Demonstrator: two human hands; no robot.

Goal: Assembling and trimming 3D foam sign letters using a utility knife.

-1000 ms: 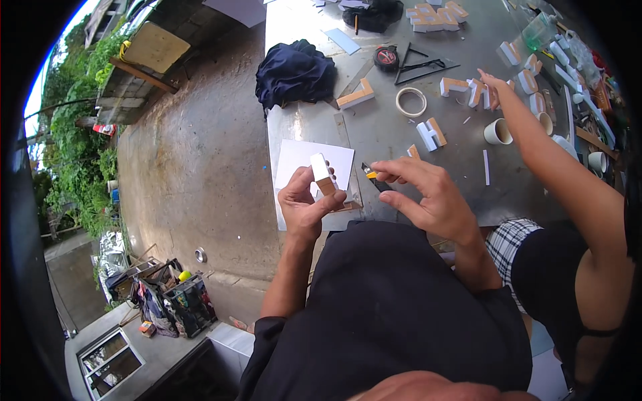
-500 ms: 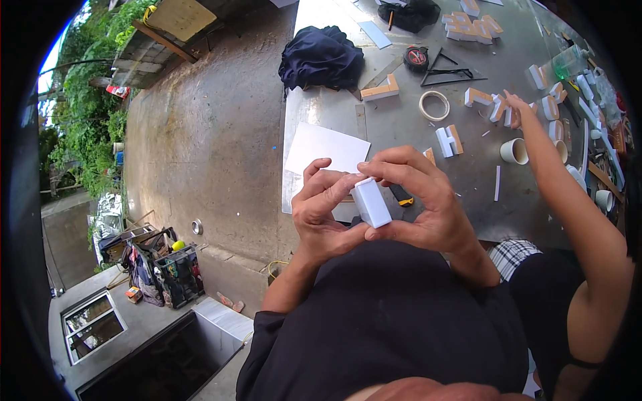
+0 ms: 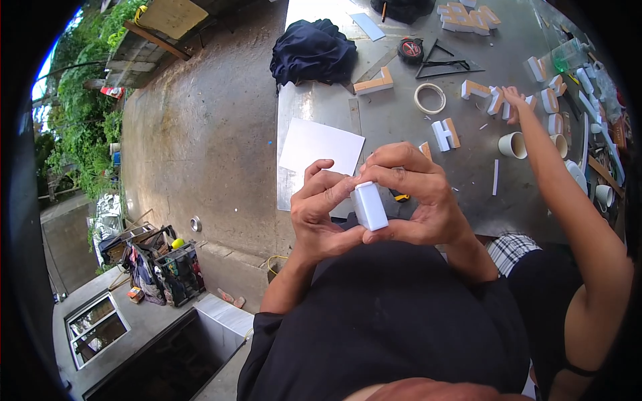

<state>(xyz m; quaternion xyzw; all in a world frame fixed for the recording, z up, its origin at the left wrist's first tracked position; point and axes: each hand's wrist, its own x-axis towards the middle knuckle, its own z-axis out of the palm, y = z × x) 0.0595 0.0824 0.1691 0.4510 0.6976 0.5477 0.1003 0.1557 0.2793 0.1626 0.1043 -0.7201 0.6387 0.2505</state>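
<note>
Grey metal table (image 3: 401, 127), concrete yard (image 3: 200, 134)

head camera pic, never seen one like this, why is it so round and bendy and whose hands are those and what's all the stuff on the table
The camera sits on a person's head and looks down through a fisheye lens, so straight edges curve near the rim. The dark shirt at the bottom is the wearer's own. Their left hand and right hand together hold a small white block close to the chest. The arm reaching in from the right belongs to another person. On the grey table lie a white sheet, foam letter shapes, a roll of tape, paper cups, a tape measure and a dark bundle of cloth.
</note>
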